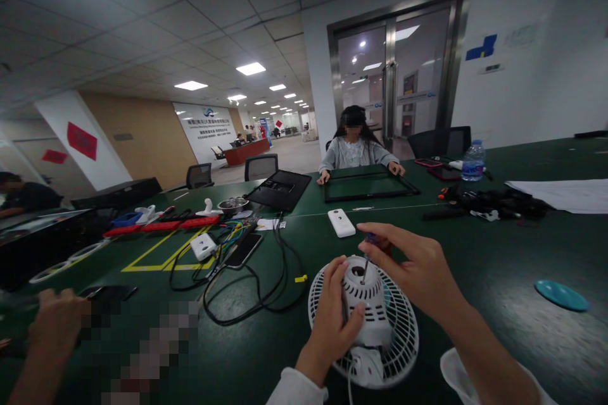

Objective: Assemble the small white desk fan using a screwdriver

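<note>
A small white fan [380, 332] lies on the green table with its round wire grille down and its vented motor housing up. My left hand [332, 319] is wrapped around the side of that housing. Above it, my right hand [413, 262] pinches the purple handle of a screwdriver [367, 266]. The screwdriver's thin metal shaft slants down, and its tip meets the top of the housing beside a dark round opening. A white cord runs from the fan's base toward the near edge.
Black cables [247, 316], a phone [244, 250] and white devices [341, 223] lie left and ahead. A teal disc [561, 295] rests at right. Across the table a person holds a black frame [373, 196]; a co-worker's hand [59, 319] is at far left. A water bottle [474, 161] stands back right.
</note>
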`<state>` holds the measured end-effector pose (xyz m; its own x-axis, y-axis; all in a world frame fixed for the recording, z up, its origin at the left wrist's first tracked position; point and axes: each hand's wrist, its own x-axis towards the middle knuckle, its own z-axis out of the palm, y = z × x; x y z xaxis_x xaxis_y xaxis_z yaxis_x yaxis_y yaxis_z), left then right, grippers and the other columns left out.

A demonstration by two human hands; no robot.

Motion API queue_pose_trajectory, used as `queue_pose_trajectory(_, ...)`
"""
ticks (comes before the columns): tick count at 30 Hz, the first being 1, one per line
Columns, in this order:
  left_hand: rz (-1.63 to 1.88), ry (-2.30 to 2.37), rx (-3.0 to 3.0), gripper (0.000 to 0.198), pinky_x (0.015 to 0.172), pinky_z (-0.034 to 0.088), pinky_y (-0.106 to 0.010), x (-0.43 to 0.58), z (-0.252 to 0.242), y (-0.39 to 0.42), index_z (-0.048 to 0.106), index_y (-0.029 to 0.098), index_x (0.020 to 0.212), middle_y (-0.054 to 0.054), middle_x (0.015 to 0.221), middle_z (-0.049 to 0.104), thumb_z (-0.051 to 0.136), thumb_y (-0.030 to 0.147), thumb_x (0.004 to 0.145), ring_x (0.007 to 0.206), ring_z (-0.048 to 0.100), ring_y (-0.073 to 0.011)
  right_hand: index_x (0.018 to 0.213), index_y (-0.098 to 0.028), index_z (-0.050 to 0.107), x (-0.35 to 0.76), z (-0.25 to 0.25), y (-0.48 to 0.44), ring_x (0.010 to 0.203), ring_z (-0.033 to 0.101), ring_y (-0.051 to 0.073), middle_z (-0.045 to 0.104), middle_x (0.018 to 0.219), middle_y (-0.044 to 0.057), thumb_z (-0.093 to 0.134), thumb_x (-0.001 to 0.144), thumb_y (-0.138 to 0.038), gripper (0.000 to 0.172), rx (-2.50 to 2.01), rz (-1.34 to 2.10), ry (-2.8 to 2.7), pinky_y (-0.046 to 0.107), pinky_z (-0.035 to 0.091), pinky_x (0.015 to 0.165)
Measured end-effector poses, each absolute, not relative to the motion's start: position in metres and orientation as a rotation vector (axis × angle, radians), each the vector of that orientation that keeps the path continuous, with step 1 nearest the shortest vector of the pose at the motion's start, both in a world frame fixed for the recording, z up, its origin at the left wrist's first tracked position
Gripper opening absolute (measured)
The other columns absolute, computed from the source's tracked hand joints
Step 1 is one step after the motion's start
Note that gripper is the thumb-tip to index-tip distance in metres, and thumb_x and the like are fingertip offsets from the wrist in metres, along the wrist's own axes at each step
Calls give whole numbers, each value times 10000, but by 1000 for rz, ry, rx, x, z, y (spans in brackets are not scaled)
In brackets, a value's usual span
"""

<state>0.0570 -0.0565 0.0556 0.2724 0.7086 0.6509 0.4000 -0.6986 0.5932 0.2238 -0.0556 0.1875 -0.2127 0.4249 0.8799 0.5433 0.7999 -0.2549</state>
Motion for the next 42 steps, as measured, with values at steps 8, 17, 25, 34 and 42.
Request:
queue_pose_trajectory(8, 1400, 1005, 2242, 549, 1116, 253, -548, 57, 54, -55, 247, 200, 1398, -168, 1439, 312, 452, 327, 905, 1367, 291, -291, 943, -171, 648, 218, 184, -54, 588, 618, 113, 674, 714, 27, 527, 921, -329, 201, -737, -336, -1806, 213, 501, 569)
queue_pose_trajectory(17, 1401, 1025, 2236, 549, 1106, 278, -542, 57, 55, -56, 268, 208, 1395, -165, 1432, 324, 467, 327, 897, 1360, 307, -301, 1160, -189, 624, 222, 187, -57, 798, 680, 146, 717, 928, 55, 438, 924, -201, 301, -735, -88, -1933, 252, 553, 724)
queue_pose_trajectory(25, 1400, 1026, 2245, 555, 1116, 264, -526, 56, 51, -55, 233, 235, 1414, -150, 1464, 293, 452, 319, 910, 1379, 283, -288, 1062, -176, 669, 227, 189, -60, 682, 666, 134, 715, 803, 45, 492, 929, -240, 230, -733, -189, -1921, 232, 549, 630)
queue_pose_trajectory(34, 1386, 1047, 2232, 549, 1124, 246, -531, 56, 46, -54, 239, 220, 1419, -155, 1472, 291, 434, 328, 917, 1384, 274, -290, 1040, -137, 643, 220, 184, -55, 730, 656, 157, 693, 809, 71, 457, 956, -291, 256, -718, -331, -1877, 263, 539, 635)
queue_pose_trajectory(42, 1376, 1061, 2219, 556, 1126, 245, -526, 55, 46, -53, 247, 221, 1420, -149, 1474, 291, 446, 335, 913, 1387, 265, -285, 1076, -129, 635, 221, 186, -58, 752, 660, 140, 695, 824, 72, 466, 946, -229, 234, -679, -242, -1877, 244, 552, 683)
